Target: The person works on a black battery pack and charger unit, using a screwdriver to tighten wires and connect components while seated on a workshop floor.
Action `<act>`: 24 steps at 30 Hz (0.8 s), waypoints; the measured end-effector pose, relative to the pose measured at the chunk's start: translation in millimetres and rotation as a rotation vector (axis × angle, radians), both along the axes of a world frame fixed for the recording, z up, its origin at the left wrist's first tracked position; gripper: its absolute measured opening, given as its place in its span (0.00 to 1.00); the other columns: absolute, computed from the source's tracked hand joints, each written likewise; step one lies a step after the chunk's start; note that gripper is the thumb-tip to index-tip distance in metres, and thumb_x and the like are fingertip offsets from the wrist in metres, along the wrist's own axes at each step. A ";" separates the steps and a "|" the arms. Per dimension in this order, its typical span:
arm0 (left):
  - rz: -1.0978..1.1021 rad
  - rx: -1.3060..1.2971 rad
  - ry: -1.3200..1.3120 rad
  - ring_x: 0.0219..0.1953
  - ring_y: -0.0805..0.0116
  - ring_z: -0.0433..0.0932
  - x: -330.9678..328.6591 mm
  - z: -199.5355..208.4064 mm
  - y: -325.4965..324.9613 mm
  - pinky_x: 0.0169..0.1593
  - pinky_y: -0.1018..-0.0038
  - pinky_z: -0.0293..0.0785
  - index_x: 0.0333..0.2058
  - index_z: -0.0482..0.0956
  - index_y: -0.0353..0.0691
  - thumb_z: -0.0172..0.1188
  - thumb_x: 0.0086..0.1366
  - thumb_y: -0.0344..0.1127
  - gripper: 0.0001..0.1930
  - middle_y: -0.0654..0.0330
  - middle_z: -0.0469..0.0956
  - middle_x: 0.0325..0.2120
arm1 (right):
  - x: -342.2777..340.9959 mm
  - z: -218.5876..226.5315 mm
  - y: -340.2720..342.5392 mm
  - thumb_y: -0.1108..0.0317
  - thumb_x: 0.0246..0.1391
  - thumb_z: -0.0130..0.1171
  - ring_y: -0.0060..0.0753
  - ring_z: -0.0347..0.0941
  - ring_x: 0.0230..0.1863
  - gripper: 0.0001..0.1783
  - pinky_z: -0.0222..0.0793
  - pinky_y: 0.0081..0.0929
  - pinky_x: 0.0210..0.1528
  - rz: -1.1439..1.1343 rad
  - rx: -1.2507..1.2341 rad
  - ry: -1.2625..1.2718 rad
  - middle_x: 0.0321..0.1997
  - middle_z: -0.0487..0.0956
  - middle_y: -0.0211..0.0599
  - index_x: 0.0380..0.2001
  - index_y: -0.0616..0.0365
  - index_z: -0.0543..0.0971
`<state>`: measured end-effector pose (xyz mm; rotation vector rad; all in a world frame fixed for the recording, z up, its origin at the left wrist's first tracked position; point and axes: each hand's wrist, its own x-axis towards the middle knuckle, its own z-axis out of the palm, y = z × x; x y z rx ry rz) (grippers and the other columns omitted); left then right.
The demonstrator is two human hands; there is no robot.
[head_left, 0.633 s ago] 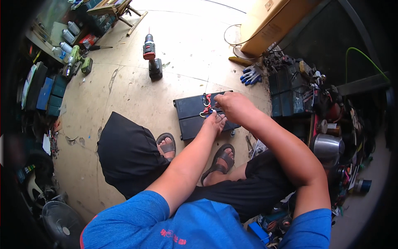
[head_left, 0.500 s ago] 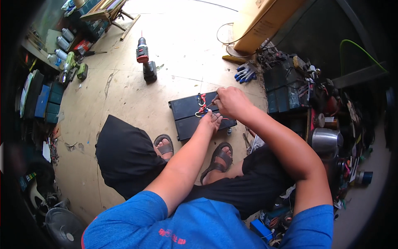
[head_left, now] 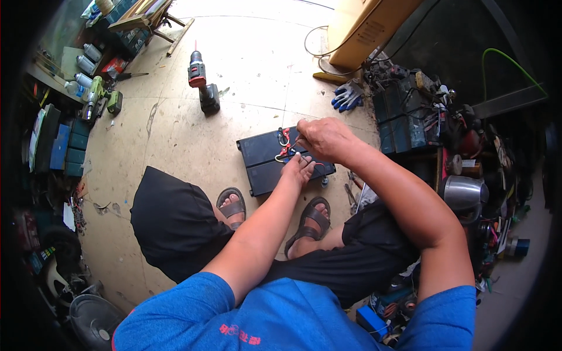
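The step in hand looks like wiring work on top of the one dark battery point(head_left: 266, 161) lying on the floor just beyond the person's two sandalled feet: the right hand point(head_left: 322, 137) is pinched shut on the red and pale wires point(head_left: 285, 146) at the battery's far right corner, and the left hand point(head_left: 297, 169) rests flat on the casing beside them, fingers loosely spread. By my judgement the next move calls for a steady casing and fine fingertip control. Farther off stand one red-and-black drill point(head_left: 202, 82), one green drill point(head_left: 99, 96) at far left, and one pair of blue gloves point(head_left: 348, 96).
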<state>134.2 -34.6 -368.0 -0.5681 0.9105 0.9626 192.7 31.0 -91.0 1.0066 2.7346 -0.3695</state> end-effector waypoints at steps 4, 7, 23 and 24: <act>-0.009 0.015 0.026 0.34 0.52 0.87 -0.3 1.2 2.1 0.27 0.69 0.81 0.43 0.75 0.40 0.54 0.76 0.47 0.15 0.53 0.85 0.42 | -6.5 -13.1 -9.8 0.59 0.60 0.61 0.58 0.83 0.37 0.17 0.78 0.47 0.42 -0.311 0.067 0.165 0.29 0.83 0.54 0.38 0.65 0.75; -0.069 0.062 -0.005 0.36 0.53 0.86 -9.9 -7.2 4.2 0.28 0.69 0.79 0.43 0.75 0.40 0.52 0.77 0.48 0.16 0.55 0.85 0.44 | -20.2 -7.1 -7.6 0.59 0.58 0.61 0.56 0.84 0.39 0.18 0.80 0.44 0.44 -0.455 0.097 0.156 0.31 0.84 0.55 0.39 0.67 0.77; -0.231 0.377 1.189 0.28 0.69 0.85 7.7 84.7 -13.8 0.28 0.74 0.80 0.53 0.81 0.30 0.55 0.70 0.29 0.16 0.52 0.85 0.36 | 188.8 35.3 -5.3 0.59 0.60 0.65 0.25 0.79 0.31 0.18 0.77 0.21 0.36 -1.193 -0.619 0.967 0.32 0.81 0.30 0.46 0.61 0.83; -0.228 0.367 1.362 0.30 0.67 0.85 -3.7 72.5 -9.8 0.32 0.71 0.81 0.52 0.82 0.31 0.56 0.69 0.29 0.16 0.51 0.86 0.36 | 206.7 14.2 -19.7 0.60 0.59 0.64 0.25 0.78 0.30 0.16 0.76 0.22 0.35 -1.224 -0.649 0.996 0.31 0.80 0.30 0.44 0.61 0.83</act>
